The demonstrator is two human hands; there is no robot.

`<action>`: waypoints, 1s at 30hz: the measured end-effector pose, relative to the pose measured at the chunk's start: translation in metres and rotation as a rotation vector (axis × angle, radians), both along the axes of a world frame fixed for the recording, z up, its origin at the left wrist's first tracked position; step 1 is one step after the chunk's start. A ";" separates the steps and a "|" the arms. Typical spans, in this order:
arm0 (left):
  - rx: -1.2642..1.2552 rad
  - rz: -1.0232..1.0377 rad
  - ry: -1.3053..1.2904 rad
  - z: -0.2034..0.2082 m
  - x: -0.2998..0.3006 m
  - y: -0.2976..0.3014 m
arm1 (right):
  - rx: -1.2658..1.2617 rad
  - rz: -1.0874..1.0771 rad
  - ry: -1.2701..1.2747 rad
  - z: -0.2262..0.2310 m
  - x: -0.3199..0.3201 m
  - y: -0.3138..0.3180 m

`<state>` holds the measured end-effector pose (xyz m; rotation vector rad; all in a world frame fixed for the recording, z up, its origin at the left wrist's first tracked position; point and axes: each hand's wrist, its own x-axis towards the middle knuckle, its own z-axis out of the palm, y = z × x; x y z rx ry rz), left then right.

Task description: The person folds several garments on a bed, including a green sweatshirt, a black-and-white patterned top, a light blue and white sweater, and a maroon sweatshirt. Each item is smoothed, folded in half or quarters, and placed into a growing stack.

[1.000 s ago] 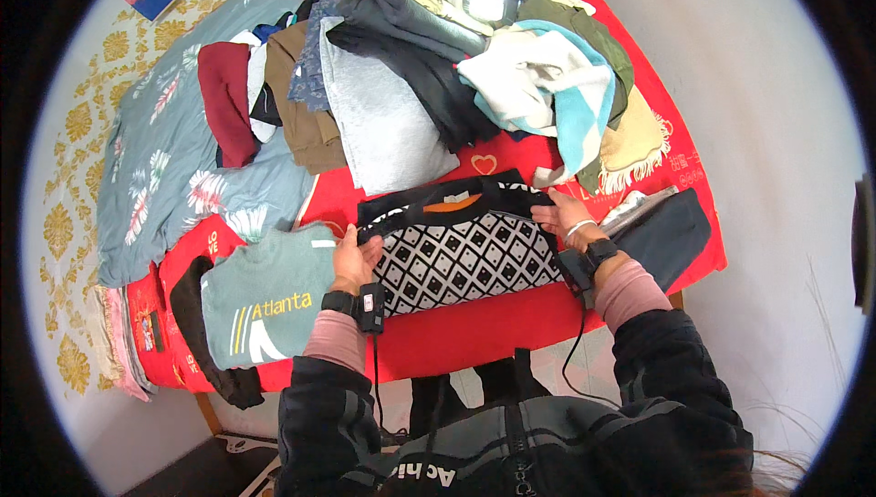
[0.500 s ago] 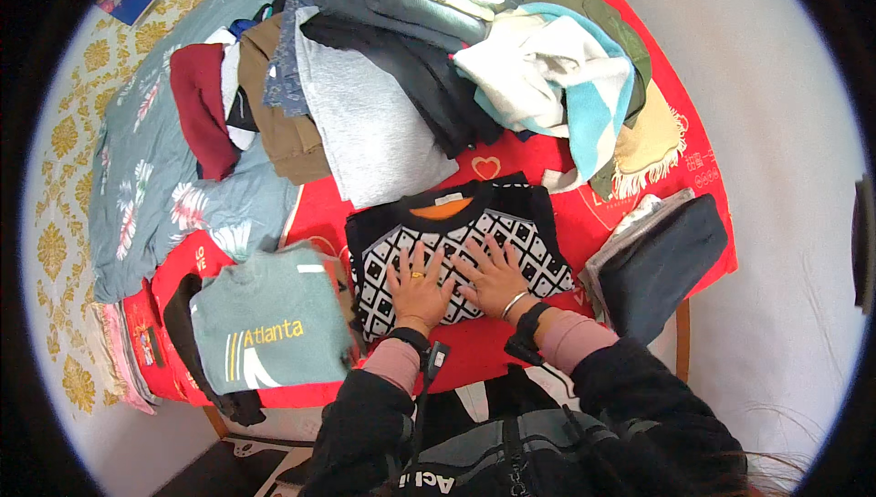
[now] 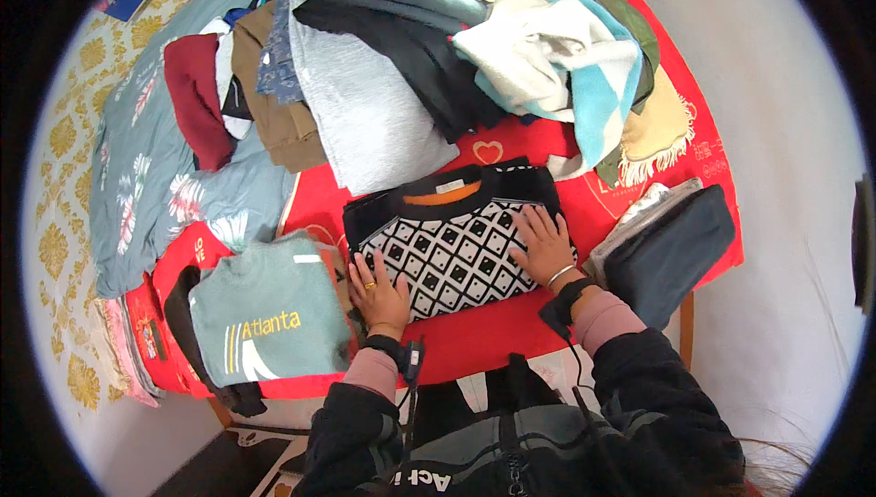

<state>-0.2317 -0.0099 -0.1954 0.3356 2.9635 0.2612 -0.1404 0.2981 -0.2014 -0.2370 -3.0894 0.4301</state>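
In front of me a folded black-and-white diamond-patterned sweater (image 3: 456, 255) lies flat, its black collar with orange lining facing away. My left hand (image 3: 379, 296) rests with fingers spread on its lower left edge. On its right side lies my right hand (image 3: 546, 246), fingers stretched out and a bracelet at the wrist. Neither hand grips the fabric. Left of the sweater, close to my left hand, is a folded grey-green sweater (image 3: 269, 305) with yellow lettering and white stripes. It lies on top of some dark and brown clothing.
A red bedspread (image 3: 438, 355) lies underneath. Folded dark clothes (image 3: 671, 251) are stacked at the right edge. Across the back sits a heap with light grey cloth (image 3: 360, 104), black trousers and a white-and-blue fleece (image 3: 557, 59). A grey-green floral quilt (image 3: 151, 150) covers the left.
My hands have slid apart from the sweater's middle, the left one toward its left edge and the right one toward its right side. The patterned front now shows flatter and less covered.
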 end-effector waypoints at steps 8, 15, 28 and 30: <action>0.511 0.428 -0.337 -0.020 -0.037 -0.031 | -0.603 -0.711 -0.116 -0.008 0.001 0.040; 0.570 0.148 -0.444 0.055 -0.018 -0.032 | -1.464 -0.530 -0.300 0.085 0.020 0.048; 0.776 0.234 -0.382 0.240 -0.081 -0.294 | -1.737 -0.192 -0.132 0.214 -0.063 -0.169; 0.909 0.311 -0.401 0.236 -0.095 -0.343 | -1.785 -0.172 -0.172 0.204 -0.087 -0.219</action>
